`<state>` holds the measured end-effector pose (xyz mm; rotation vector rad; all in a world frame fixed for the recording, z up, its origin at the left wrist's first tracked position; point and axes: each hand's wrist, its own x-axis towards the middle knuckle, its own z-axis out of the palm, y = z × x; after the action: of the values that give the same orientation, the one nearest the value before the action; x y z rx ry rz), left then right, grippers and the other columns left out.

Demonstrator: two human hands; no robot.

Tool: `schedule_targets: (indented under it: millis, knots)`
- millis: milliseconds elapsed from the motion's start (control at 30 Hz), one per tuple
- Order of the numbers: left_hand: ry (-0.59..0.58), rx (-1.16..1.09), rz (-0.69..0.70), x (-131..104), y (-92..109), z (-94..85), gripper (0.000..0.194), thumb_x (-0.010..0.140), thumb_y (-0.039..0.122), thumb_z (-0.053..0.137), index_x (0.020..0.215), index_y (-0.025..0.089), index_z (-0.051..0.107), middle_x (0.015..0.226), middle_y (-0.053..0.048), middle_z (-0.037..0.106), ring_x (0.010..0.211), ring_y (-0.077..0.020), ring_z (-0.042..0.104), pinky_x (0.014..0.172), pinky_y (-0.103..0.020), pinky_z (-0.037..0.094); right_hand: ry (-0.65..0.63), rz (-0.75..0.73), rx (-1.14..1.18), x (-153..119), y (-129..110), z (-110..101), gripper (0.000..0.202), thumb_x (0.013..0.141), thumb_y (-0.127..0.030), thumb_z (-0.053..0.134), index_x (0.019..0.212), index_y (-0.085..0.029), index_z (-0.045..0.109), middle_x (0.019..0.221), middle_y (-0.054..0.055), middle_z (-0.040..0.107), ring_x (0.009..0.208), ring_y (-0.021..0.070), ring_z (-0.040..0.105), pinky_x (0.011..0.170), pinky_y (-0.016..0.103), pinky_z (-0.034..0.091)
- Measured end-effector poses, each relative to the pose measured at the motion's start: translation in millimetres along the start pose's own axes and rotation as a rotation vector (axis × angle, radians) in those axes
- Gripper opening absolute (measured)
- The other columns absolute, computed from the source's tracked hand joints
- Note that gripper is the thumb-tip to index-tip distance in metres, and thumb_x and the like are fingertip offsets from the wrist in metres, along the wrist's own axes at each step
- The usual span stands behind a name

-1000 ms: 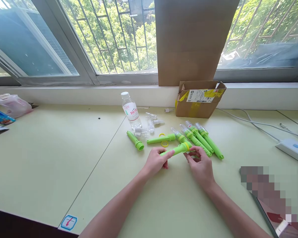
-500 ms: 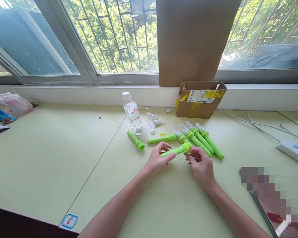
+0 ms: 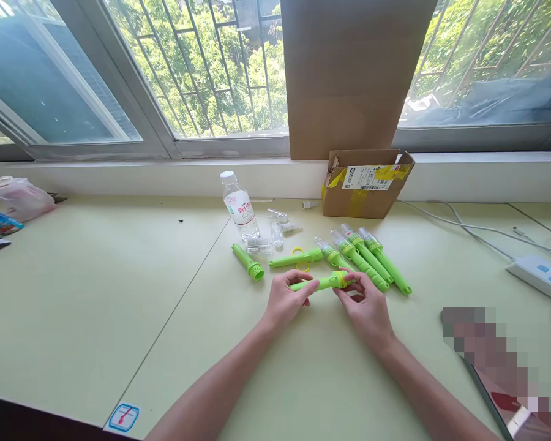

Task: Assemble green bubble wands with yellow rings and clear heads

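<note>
Between my hands is a green plastic tube (image 3: 324, 283), lying nearly level just above the table. My left hand (image 3: 285, 299) is closed round its plain left end. At the threaded right end, the fingers of my right hand (image 3: 366, 304) pinch a yellow ring (image 3: 342, 280) that sits round the tube; the fingertips partly cover it. Beyond my hands lie a second green tube (image 3: 294, 259) and loose yellow rings (image 3: 302, 267). Another green tube (image 3: 248, 262) rests farther left. Several green tubes with clear tips (image 3: 362, 260) lie side by side to the right, partly behind my right hand.
A water bottle (image 3: 240, 208) stands behind several clear plastic caps (image 3: 277, 234). An open cardboard box (image 3: 365, 193) is near the windowsill. To the right are a white power strip (image 3: 539, 278), its cables and a partly blurred dark device (image 3: 487, 386). A plastic bag (image 3: 18, 199) lies far left.
My right fingers have moved from below the tube's threaded end to round it, at the yellow ring. The view has shifted slightly.
</note>
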<state>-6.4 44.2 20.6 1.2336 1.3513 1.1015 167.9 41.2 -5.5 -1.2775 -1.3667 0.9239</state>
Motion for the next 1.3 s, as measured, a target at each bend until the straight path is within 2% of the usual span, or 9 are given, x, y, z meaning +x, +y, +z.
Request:
schedule_targets:
  millis: [100, 200, 400, 567, 733, 800, 900, 1133, 1300]
  knots:
    - [-0.028, 0.01, -0.033, 2.1, 1.8, -2.6, 0.031, 0.072, 0.044, 0.072, 0.08, 0.015, 0.066, 0.07, -0.001, 0.064, 0.043, -0.0086, 0.055, 0.046, -0.023, 0.047, -0.011, 0.014, -0.011, 0.0, 1.3, 0.3, 0.024, 0.079, -0.039, 0.068, 0.088, -0.021, 0.054, 0.119, 0.01, 0.063, 0.078, 0.0197, 0.067, 0.055, 0.028, 0.053]
    - [-0.062, 0.013, -0.046, 3.2, 3.5, -4.5, 0.031, 0.072, 0.044, 0.072, 0.08, 0.015, 0.064, 0.074, -0.001, 0.063, 0.044, -0.0072, 0.055, 0.047, -0.022, 0.046, 0.008, 0.021, -0.015, -0.3, 2.8, 0.5, 0.026, 0.077, -0.04, 0.069, 0.085, -0.021, 0.054, 0.117, 0.01, 0.065, 0.077, 0.0198, 0.067, 0.056, 0.029, 0.053]
    - [-0.152, 0.047, 0.022, 1.9, 2.0, -5.7, 0.034, 0.066, 0.032, 0.078, 0.091, 0.019, 0.061, 0.087, 0.0, 0.061, 0.063, -0.0095, 0.059, 0.054, -0.02, 0.049, 0.071, 0.039, 0.032, -0.3, 5.7, 0.1, 0.029, 0.074, -0.042, 0.072, 0.082, -0.02, 0.055, 0.122, 0.012, 0.063, 0.078, 0.0217, 0.068, 0.055, 0.03, 0.054]
    - [-0.074, -0.024, -0.002, 3.0, -1.1, -3.5, 0.031, 0.064, 0.03, 0.079, 0.084, 0.017, 0.06, 0.088, -0.001, 0.059, 0.06, -0.0091, 0.058, 0.051, -0.022, 0.053, 0.048, 0.041, 0.025, 0.6, 6.9, -0.3, 0.029, 0.074, -0.043, 0.071, 0.083, -0.02, 0.055, 0.116, 0.012, 0.066, 0.069, 0.0194, 0.067, 0.052, 0.03, 0.054]
    - [0.017, -0.05, -0.038, 4.2, 0.6, -1.9, 0.038, 0.059, 0.03, 0.083, 0.088, 0.014, 0.064, 0.095, -0.005, 0.064, 0.063, -0.0119, 0.063, 0.056, -0.025, 0.056, -0.012, 0.006, -0.002, 2.0, 5.4, -1.3, 0.029, 0.075, -0.04, 0.071, 0.086, -0.021, 0.052, 0.119, 0.01, 0.063, 0.065, 0.0163, 0.065, 0.049, 0.028, 0.052]
    - [0.017, -0.052, -0.05, 3.9, 1.1, -1.6, 0.038, 0.06, 0.031, 0.083, 0.088, 0.013, 0.064, 0.089, -0.005, 0.066, 0.058, -0.0108, 0.062, 0.056, -0.025, 0.056, -0.023, 0.009, -0.006, 2.5, 4.8, -1.5, 0.029, 0.076, -0.04, 0.07, 0.088, -0.022, 0.051, 0.118, 0.01, 0.062, 0.064, 0.0155, 0.064, 0.048, 0.028, 0.051]
    - [0.001, -0.044, -0.053, 3.1, 0.6, -1.2, 0.037, 0.063, 0.035, 0.081, 0.089, 0.014, 0.064, 0.08, -0.003, 0.066, 0.051, -0.0087, 0.06, 0.054, -0.024, 0.054, -0.008, 0.031, -0.005, 2.6, 4.9, -1.5, 0.028, 0.078, -0.041, 0.068, 0.088, -0.021, 0.051, 0.109, 0.009, 0.065, 0.063, 0.0158, 0.063, 0.049, 0.028, 0.052]
    - [0.033, -0.035, -0.048, 2.9, 0.2, -0.8, 0.035, 0.065, 0.041, 0.079, 0.084, 0.015, 0.065, 0.085, -0.003, 0.065, 0.049, -0.0082, 0.06, 0.052, -0.022, 0.051, 0.0, 0.054, -0.02, 1.2, 6.0, -0.8, 0.028, 0.077, -0.044, 0.068, 0.087, -0.022, 0.054, 0.081, 0.004, 0.066, 0.059, 0.0166, 0.059, 0.05, 0.03, 0.052]
    - [0.036, -0.007, -0.052, 2.8, 2.0, -2.2, 0.034, 0.067, 0.043, 0.077, 0.082, 0.015, 0.064, 0.085, -0.003, 0.064, 0.047, -0.0075, 0.059, 0.049, -0.021, 0.048, -0.023, 0.067, -0.009, 0.4, 3.8, -1.2, 0.028, 0.078, -0.045, 0.067, 0.087, -0.022, 0.054, 0.074, 0.002, 0.064, 0.058, 0.0168, 0.058, 0.05, 0.03, 0.05]
